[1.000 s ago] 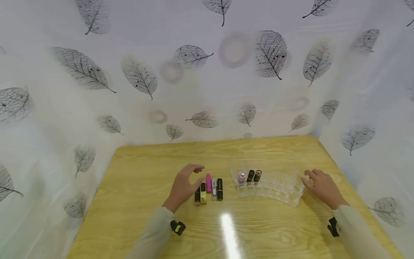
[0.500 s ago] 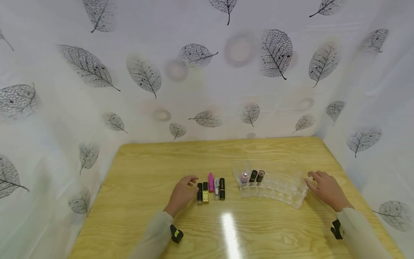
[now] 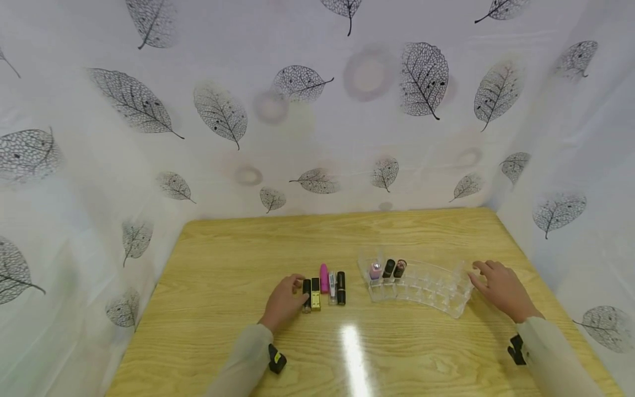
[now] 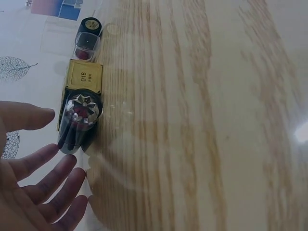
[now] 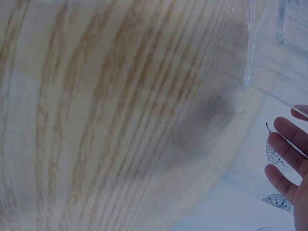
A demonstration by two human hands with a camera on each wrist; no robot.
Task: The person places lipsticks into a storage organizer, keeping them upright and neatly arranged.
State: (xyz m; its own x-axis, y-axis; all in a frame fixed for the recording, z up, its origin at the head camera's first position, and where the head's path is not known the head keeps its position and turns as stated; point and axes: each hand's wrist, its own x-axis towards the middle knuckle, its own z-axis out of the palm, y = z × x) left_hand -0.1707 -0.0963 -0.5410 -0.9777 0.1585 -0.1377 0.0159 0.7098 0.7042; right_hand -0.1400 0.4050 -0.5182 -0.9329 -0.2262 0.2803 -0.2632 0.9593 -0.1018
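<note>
In the head view my left hand (image 3: pixel 284 302) is at the left end of a row of lipsticks, by a dark tube with a clear base (image 3: pixel 306 298). The left wrist view has thumb and fingers parted around that tube (image 4: pixel 77 122), with a gap at the thumb. Beside it lie a black-and-gold lipstick (image 3: pixel 315 295), a pink tube (image 3: pixel 324 279), a clear tube (image 3: pixel 332 289) and a black lipstick (image 3: pixel 341 288). My right hand (image 3: pixel 503 289) rests by the right end of a clear lipstick stand (image 3: pixel 429 286), fingers loosely bent; whether it touches is unclear.
The stand's left slots hold a lilac bottle (image 3: pixel 375 270) and two dark lipsticks (image 3: pixel 389 268). All of this is on a wood-grain table (image 3: pixel 238 251). A leaf-print white curtain (image 3: pixel 317 138) rises behind and at both sides.
My left hand has lowered and moved in close around the leftmost dark tube. The right hand has stayed at the stand's right end. The view has shifted slightly.
</note>
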